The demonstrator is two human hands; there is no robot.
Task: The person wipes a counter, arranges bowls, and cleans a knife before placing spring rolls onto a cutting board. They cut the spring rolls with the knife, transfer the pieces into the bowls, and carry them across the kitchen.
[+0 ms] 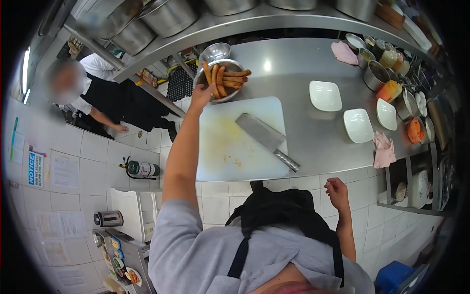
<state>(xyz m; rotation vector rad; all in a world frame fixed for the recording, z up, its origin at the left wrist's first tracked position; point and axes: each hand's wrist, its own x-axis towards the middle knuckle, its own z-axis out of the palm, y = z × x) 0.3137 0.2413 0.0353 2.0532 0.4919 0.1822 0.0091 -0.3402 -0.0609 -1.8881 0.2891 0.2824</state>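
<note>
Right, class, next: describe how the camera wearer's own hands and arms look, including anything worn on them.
The left hand and right hand are bare, without gloves. The forearms are uncovered, with no watch visible; rings are too small to tell. The left upper arm has a loose, plain grey sleeve.

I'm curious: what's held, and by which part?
Left hand: at the edge of the bowl with brown sticks; grip can't be told. Right hand: nothing visible.
</note>
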